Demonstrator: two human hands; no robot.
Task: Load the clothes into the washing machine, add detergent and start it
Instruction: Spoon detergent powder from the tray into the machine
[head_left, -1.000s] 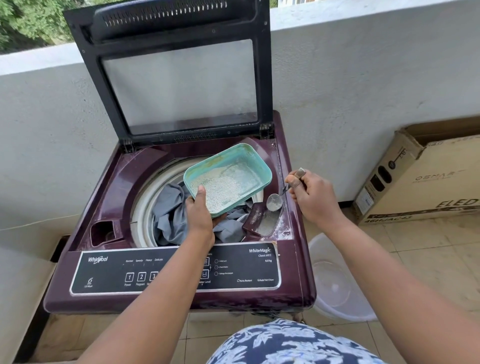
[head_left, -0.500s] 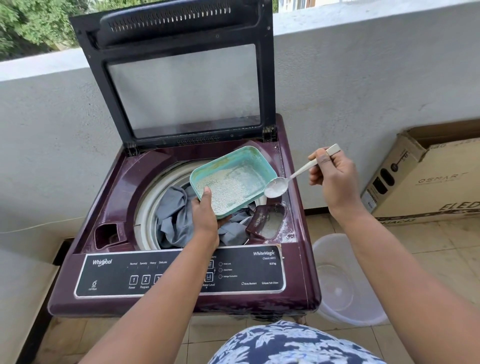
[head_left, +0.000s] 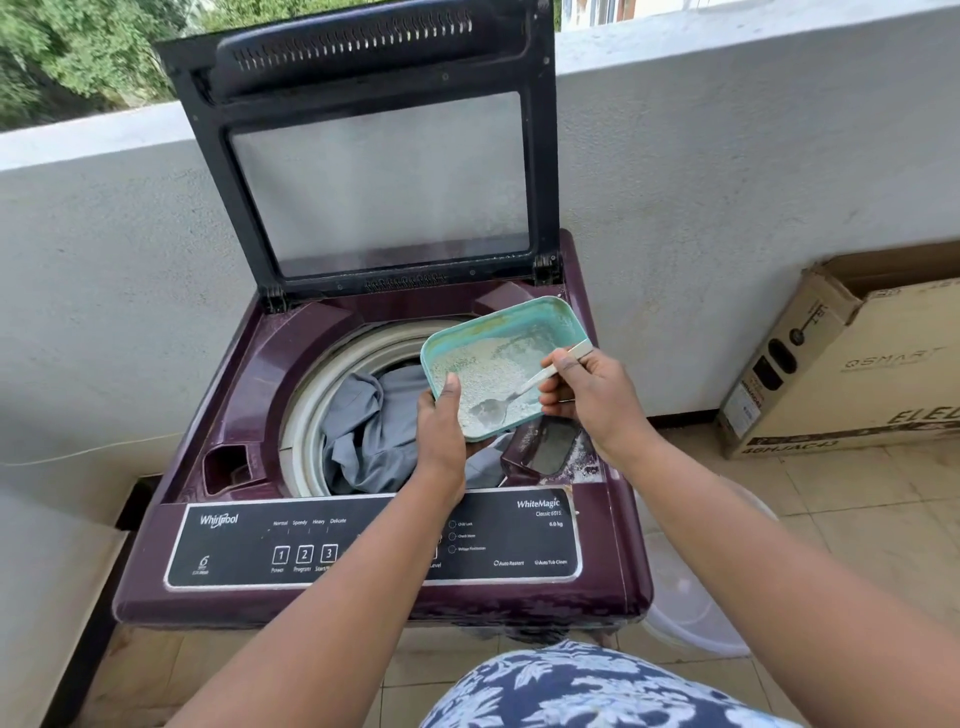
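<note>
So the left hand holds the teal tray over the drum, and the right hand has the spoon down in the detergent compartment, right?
Not quite. In the head view the right hand has the spoon down in the powder inside the teal tray, not in the detergent compartment. The left hand does hold the tray over the drum.

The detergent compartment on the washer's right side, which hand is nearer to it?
Right. The right hand, holding the spoon, hovers just above the detergent compartment. The left hand grips the green tray further left, over the drum.
</note>
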